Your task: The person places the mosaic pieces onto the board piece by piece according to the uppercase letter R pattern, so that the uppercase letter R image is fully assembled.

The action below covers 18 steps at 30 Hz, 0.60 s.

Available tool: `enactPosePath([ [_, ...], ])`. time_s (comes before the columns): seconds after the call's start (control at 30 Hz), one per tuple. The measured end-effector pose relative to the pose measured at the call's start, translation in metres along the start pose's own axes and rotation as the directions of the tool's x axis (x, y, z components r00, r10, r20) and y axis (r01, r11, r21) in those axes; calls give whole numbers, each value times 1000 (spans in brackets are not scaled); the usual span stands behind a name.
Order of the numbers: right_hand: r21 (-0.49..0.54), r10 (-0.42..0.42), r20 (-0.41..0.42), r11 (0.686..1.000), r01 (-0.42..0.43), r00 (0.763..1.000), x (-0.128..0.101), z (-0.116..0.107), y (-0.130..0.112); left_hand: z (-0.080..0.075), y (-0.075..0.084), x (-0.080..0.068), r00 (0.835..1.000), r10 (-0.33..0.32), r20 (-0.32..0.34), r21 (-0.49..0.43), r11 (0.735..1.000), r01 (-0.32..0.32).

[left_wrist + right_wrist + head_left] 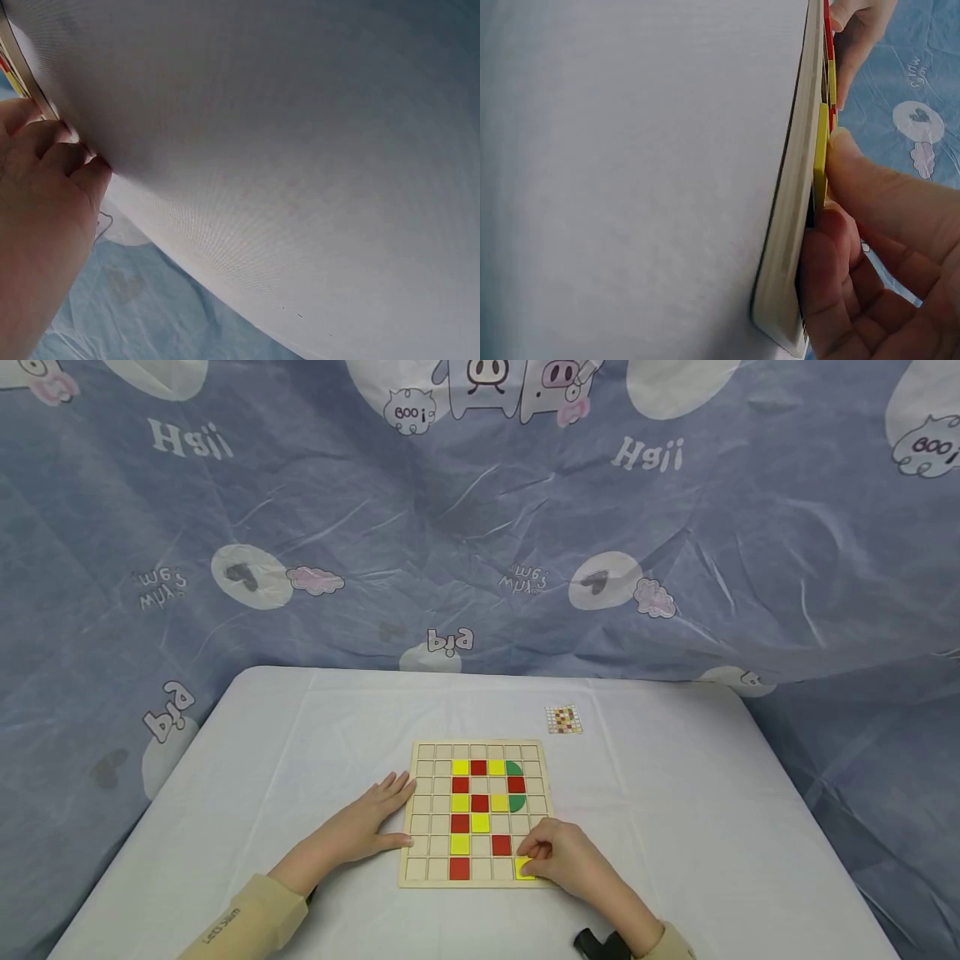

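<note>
A wooden grid board (427, 752) lies on the white table, holding red, yellow and green tiles. My left hand (390, 810) rests flat beside the board's left edge, with its straight fingers touching that edge (19, 71). My right hand (536, 858) sits at the board's near right corner. Its curled fingers (870, 187) pinch a yellow tile (524, 869) that lies tilted in the corner cell. In the right wrist view the yellow tile (821, 154) stands slightly proud of the board's rim (787, 225).
A small pattern card (563, 719) lies on the table (675, 793) beyond the board to the right. A blue printed cloth (480, 527) hangs behind and around the table.
</note>
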State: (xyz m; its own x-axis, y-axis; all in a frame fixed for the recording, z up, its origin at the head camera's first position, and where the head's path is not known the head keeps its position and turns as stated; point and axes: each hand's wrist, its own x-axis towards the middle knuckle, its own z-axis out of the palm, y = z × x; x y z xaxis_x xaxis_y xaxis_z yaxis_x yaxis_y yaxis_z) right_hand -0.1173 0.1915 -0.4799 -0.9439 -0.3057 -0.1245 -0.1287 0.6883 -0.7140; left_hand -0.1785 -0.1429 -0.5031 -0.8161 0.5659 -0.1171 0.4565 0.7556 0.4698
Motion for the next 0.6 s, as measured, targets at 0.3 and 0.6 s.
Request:
enactPosePath([
  [0.3,17,70,-31,997,-70,997,-2,-4,2,0,1,3,1000,-17,18,-28,999,18],
  [0.6,58,149,-135,988,-142,980,5,-30,1,-12,6,7,995,-90,40,-109,990,94],
])
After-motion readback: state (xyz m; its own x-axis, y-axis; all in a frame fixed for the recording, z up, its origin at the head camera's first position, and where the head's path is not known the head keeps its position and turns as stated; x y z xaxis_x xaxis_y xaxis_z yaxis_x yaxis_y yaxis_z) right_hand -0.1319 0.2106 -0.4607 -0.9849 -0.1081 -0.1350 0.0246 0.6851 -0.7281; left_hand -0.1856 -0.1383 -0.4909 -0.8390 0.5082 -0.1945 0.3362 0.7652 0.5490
